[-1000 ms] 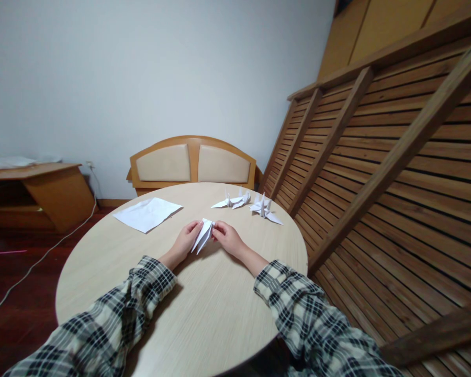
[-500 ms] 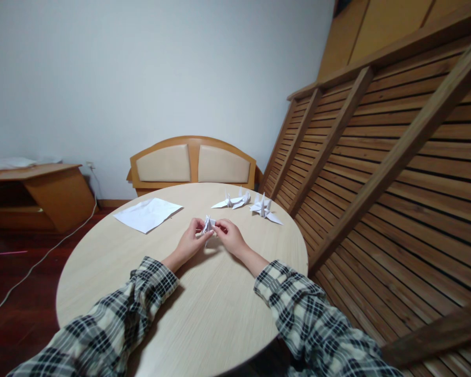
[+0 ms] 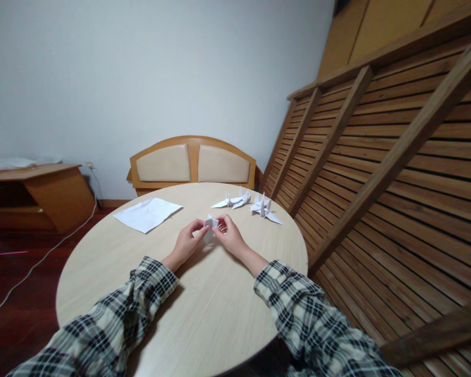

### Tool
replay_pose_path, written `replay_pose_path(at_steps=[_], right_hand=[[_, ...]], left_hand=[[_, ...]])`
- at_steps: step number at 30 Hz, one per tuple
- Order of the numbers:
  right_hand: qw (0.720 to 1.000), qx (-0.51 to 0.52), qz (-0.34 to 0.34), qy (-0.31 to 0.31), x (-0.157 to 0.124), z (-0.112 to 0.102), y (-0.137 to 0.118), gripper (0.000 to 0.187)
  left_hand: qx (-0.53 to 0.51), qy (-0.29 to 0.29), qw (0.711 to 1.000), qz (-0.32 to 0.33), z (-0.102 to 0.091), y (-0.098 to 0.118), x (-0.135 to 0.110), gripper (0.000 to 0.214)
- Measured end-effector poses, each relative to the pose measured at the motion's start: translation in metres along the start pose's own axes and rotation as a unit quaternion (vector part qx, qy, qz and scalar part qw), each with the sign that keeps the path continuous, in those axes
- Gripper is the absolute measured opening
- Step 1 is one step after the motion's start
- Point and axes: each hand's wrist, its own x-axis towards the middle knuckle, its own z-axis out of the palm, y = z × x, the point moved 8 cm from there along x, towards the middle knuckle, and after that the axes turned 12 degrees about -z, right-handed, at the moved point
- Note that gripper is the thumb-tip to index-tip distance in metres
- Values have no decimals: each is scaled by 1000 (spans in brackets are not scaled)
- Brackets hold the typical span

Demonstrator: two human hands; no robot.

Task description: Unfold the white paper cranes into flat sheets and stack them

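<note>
A small folded white paper point(image 3: 211, 224) is held between my two hands above the middle of the round table point(image 3: 215, 293). My left hand point(image 3: 188, 238) pinches its left side with thumb and forefinger. On the other side, my right hand point(image 3: 231, 236) has thumb and fingers closed on the paper's right edge. Pointed folds show at its top, and fingers hide parts of it. Beyond my right hand stand several white paper cranes point(image 3: 262, 208). To the left of my hands lies a creased white paper sheet point(image 3: 148, 214).
A headboard point(image 3: 194, 162) with two padded panels stands behind the table. On the right leans a large slatted wooden frame point(image 3: 377, 173). At the left are a low wooden cabinet point(image 3: 63, 193) and a white cable point(image 3: 43, 259) along the floor.
The folded paper has been turned or opened out, so flatter, broader faces show now. My thumbs and fingers have shifted on it. The cranes and the sheet lie as before.
</note>
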Motion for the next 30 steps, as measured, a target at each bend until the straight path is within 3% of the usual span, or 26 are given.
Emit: replay_pose_path(at_steps=[4,8,14,18,24,30], right_hand=[[1000,5,22,-7,-2,2,6,42],[1000,2,11,-19,-1,4,6,33],[1000,5,10,9,1,-2,4,23],[999,31,11,-2,1,1,1,20],[997,70,33,-6,-1,4,7,24],[991,119,50,-25,-2,11,10,29]], left_hand=[[-15,12,1000,-1,-3,-1,1,28],[-18,16,1000,-4,-4,-3,2,29],[-28,33,999,-10,-5,-5,3,28],[-37,53,998,-14,-8,-5,3,38],[-16,24,1000,-3,-3,-3,2,47],[-115,-12,993,-34,0,-11,7,46]])
